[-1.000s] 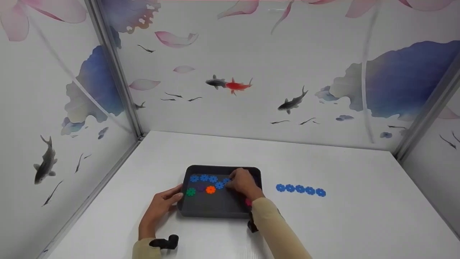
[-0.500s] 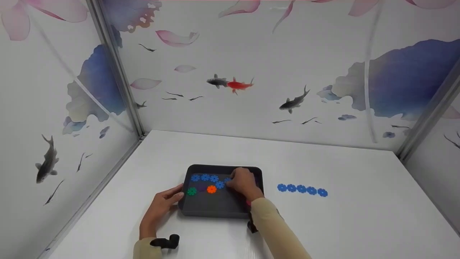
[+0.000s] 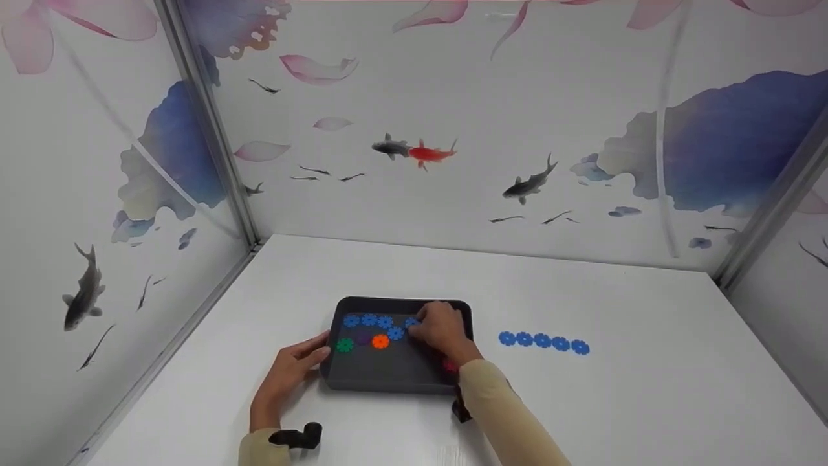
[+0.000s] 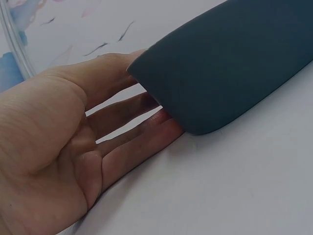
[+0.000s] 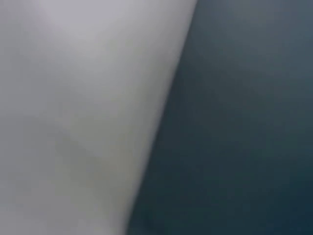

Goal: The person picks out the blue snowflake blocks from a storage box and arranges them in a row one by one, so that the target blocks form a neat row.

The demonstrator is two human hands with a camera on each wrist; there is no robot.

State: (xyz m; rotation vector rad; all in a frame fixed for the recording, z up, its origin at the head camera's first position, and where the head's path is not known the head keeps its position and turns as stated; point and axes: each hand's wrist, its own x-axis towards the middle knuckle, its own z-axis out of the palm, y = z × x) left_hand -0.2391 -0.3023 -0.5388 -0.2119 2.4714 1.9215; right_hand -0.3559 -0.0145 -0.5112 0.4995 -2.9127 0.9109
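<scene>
A dark grey tray (image 3: 362, 378) stands on the white table, holding several blue flower-shaped discs (image 3: 369, 320). My left hand (image 3: 294, 366) lies along the tray's left side, and in the left wrist view its nearly straight fingers touch the outer wall. Inside the tray's right half, my right hand (image 3: 443, 330) has bent fingers and pinches a blue flower-shaped disc (image 3: 411, 321) that they partly cover. Another blue disc (image 3: 394, 333) lies just left of those fingertips. Only blurred pale and dark surfaces fill the right wrist view, without the hand.
Also in the tray are a green disc (image 3: 345, 345), a dark purple one (image 3: 363, 339), an orange one (image 3: 380, 341), and a pink one (image 3: 449, 366) partly behind the right wrist. Right of the tray, a row of blue discs (image 3: 543, 340) lies on the table (image 3: 621, 401). Printed walls enclose it.
The right hand and forearm have shifted slightly right, and the blue disc at its fingertips shows a little more. Left hand, tray and the row of discs look unchanged.
</scene>
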